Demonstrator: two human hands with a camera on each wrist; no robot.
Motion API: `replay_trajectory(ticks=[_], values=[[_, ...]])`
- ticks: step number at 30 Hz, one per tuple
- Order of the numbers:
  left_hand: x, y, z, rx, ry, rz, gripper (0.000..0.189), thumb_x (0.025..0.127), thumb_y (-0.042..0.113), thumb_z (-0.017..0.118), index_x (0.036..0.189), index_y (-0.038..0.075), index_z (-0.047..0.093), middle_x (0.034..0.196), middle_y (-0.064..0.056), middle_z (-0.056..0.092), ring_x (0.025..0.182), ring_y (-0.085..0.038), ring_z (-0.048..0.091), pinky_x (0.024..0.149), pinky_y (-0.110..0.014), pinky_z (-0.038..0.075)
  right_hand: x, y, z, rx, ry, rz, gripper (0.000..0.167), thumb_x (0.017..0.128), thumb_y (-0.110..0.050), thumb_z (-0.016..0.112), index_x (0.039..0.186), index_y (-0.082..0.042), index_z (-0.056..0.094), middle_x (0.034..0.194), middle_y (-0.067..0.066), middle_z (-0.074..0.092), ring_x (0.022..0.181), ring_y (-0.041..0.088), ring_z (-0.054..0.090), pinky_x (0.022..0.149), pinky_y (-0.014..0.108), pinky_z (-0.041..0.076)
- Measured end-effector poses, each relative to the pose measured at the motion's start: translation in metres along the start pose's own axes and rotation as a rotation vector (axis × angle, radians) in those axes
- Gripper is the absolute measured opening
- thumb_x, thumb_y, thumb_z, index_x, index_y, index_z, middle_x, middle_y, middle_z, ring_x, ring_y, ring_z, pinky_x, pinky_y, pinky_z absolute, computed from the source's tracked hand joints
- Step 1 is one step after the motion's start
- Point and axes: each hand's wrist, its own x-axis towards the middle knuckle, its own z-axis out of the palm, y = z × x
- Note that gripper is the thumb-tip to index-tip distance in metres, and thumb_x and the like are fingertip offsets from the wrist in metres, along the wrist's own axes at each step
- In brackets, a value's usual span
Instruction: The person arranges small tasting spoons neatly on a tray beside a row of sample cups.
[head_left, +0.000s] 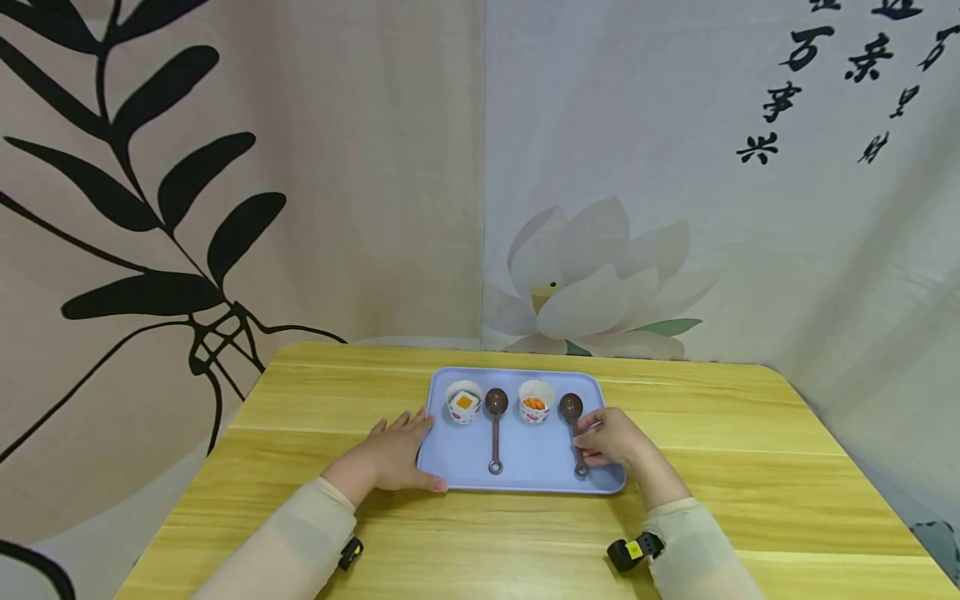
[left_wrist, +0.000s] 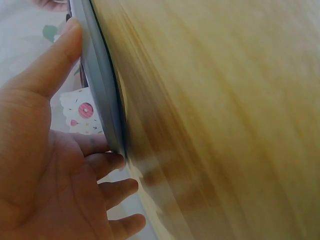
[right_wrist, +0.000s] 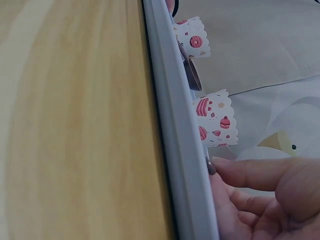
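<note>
A light blue tray (head_left: 457, 471) lies on the table with two paper cups and two brown spoons on it. My left hand (head_left: 386, 461) rests at its left end, thumb by the front corner and fingers spread along the side. With thumb and fingers, my right hand (head_left: 613, 439) pinches the handle of the right spoon (head_left: 572, 407), whose bowl points to the back. The other spoon (head_left: 496, 402) lies between the cups. Something orange and white fills the left cup (head_left: 462, 416); orange pieces sit in the right cup (head_left: 535, 414). Both cups are printed with red sweets in the right wrist view.
The wooden table (head_left: 712, 450) extends around the tray on all sides. Behind it hangs a cloth backdrop (head_left: 390, 167) with printed leaves, a lotus and black characters. A black wrist device (head_left: 633, 550) sits at the right cuff, another (head_left: 350, 552) at the left.
</note>
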Motion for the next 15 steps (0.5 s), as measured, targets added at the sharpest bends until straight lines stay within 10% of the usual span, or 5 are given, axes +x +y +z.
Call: replay_trajectory(ticks=[15], values=[[0.0009,-0.0010,0.0013,0.003,0.001,-0.003,0.117,0.074,0.066,0.077,0.155,-0.002,0.029,0.163,-0.021,0.023,0.148,-0.044,0.020,0.117,-0.065,0.013,-0.0001,0.0019,0.0029,-0.028,0.001,0.011,0.022,0.088,0.007,0.069,0.107,0.007,0.056,0.080,0.012,0.062,0.064,0.018,0.061,0.058,0.033,0.060]])
